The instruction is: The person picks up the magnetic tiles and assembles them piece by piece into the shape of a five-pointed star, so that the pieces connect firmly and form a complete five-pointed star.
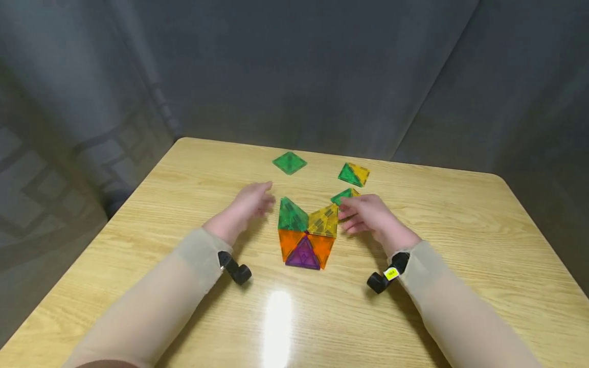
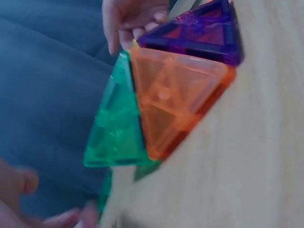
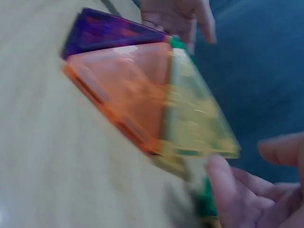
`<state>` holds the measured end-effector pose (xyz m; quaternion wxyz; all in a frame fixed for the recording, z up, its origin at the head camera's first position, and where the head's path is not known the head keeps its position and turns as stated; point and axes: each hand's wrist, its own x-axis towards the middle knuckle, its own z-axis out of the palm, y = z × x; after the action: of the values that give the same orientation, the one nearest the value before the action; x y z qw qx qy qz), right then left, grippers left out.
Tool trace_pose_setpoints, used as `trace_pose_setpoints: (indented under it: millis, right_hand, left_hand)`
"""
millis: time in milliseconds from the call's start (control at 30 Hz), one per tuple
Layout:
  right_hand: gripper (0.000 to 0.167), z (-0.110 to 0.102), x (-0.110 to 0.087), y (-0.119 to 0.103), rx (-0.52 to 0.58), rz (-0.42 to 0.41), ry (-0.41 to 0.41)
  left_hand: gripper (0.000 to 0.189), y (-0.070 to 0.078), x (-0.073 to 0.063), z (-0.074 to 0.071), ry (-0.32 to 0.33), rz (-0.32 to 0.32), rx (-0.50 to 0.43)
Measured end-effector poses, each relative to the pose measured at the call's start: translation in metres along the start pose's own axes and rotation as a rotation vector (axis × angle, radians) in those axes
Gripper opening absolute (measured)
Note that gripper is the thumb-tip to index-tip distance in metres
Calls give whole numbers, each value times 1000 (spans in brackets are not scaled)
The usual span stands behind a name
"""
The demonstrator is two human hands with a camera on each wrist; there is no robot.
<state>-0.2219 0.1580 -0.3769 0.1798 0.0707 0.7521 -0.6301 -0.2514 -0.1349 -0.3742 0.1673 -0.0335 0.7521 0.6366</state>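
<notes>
Between my hands stands a small structure of translucent magnetic tiles. A purple triangle (image 1: 304,255) sits at its front, flanked by a left orange tile (image 1: 289,241) and a right orange tile (image 1: 322,247). Above them, a green tile (image 1: 291,216) and a yellow tile (image 1: 324,222) rise to points on either side. My left hand (image 1: 250,204) hovers left of the green tile, fingers loose and holding nothing. On the other side, my right hand (image 1: 368,214) has relaxed fingers with the tips close to the yellow tile's outer corner; the right wrist view shows nothing gripped.
Behind my right hand lies a green-and-yellow tile pair (image 1: 342,196), partly hidden by the fingers. Farther back are another green-and-yellow pair (image 1: 354,174) and a green diamond-shaped piece (image 1: 289,163). A dark curtain (image 1: 294,76) hangs beyond the wooden table (image 1: 460,214).
</notes>
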Motion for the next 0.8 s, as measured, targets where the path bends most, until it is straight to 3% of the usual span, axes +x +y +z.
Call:
trace_pose_setpoints:
  millis: [67,133,233,300,367,500,633,800]
  right_hand:
    - [44,-16,-7,-7,-4,-30,86]
    - [41,-34,-10,-14,31,-58,167]
    - [40,-56,-9,-18,62,-60,220]
    - [46,-64,-3,-15,67,-28,202]
    - [54,-67,3,-10,65,11,156]
    - [58,-63,13,-2,98,55,107]
    - [58,-59,11,-2,108,47,100]
    - [57,-52,5,-3,148,58,70]
  left_hand:
    - [53,12,0,0,79,59,51]
    - [50,29,1,3,117,127,83]
    - [52,58,9,16,26,162,118]
    - [58,73,18,30,-79,124,176]
    - [66,81,29,43,-183,46,263]
    - [77,82,50,68,-312,-87,429]
    - [86,76,61,86,-373,-155,496]
    - [87,73,64,100,-364,-176,478]
